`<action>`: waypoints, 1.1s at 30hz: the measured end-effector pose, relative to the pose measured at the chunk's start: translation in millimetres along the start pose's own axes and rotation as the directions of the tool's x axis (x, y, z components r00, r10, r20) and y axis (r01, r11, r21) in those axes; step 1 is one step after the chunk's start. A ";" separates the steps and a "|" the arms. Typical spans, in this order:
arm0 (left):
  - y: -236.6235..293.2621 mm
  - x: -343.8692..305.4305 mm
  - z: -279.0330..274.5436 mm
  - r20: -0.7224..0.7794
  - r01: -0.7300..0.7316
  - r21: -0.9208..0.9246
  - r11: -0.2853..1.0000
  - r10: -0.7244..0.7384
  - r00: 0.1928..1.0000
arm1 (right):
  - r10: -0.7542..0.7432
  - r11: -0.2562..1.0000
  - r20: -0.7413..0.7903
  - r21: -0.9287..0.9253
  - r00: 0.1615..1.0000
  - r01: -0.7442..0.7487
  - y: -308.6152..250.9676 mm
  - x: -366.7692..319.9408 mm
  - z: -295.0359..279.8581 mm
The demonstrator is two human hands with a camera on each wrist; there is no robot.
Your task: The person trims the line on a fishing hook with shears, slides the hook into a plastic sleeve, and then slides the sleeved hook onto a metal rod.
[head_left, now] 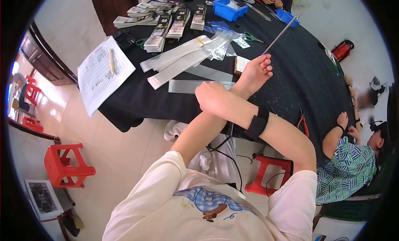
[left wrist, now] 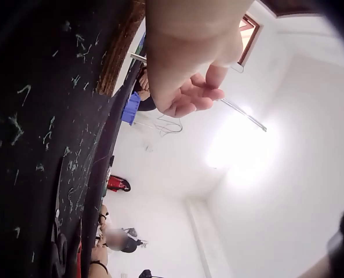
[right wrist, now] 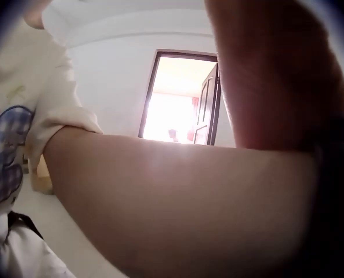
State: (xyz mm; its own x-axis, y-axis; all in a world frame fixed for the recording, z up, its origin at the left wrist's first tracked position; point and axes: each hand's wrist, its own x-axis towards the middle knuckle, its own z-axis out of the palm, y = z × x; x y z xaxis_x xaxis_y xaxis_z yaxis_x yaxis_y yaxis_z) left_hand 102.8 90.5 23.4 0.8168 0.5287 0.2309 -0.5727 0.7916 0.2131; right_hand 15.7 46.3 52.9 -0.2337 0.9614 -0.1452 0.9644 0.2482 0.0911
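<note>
My left hand [head_left: 254, 76] is raised above the black-covered table, its fingers curled round a thin metal rod [head_left: 282, 33] that slants up and away. In the left wrist view the rod [left wrist: 244, 114] sticks out past the curled fingers [left wrist: 201, 103]. My right arm crosses over the left forearm [head_left: 203, 131], with the right hand [head_left: 211, 96] bent down at its far side. The right fingers are hidden in the head view. In the right wrist view the left forearm [right wrist: 189, 197] fills the lower part. Flat clear plastic sleeves [head_left: 183, 86] lie beside the right hand.
Bundled packets with black labels [head_left: 178, 23], green-handled scissors [head_left: 252, 37] and a blue bin [head_left: 229, 9] lie farther back. Red-handled pliers [head_left: 302, 122] are at the right edge. A written sheet [head_left: 102, 75] overhangs the left edge. Another person [head_left: 349, 166] sits at right.
</note>
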 end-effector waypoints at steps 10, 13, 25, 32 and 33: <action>0.2 -1.0 1.5 -0.015 0.003 0.019 1.000 -0.003 1.000 | -0.139 0.990 -0.056 0.025 0.989 0.140 -10.4 4.3 -4.6; 1.8 -1.6 0.9 -0.016 0.004 0.017 1.000 -0.004 1.000 | -0.058 0.996 -0.145 0.056 0.988 0.067 -5.9 0.3 -9.9; -2.9 4.9 -7.2 0.236 -0.110 -0.041 0.993 0.117 0.965 | 0.440 0.728 -0.523 0.683 0.730 0.050 55.7 -33.2 -81.4; 2.3 9.8 -9.7 -0.012 0.036 0.052 0.998 -0.036 0.999 | 0.746 -0.031 -0.333 0.848 0.577 0.530 68.0 -106.7 -75.5; 2.5 3.7 -2.6 -0.005 -0.004 0.030 1.000 0.004 1.000 | 0.799 -0.065 -0.311 0.806 0.515 0.588 73.8 -117.3 -69.1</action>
State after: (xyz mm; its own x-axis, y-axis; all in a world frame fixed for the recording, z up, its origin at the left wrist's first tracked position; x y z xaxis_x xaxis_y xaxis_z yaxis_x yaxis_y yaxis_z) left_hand 104.6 95.2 22.3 0.8147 0.5336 0.2269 -0.5778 0.7800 0.2402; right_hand 105.8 -39.9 144.7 0.6115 0.7303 0.3044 -0.1002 0.4531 -0.8858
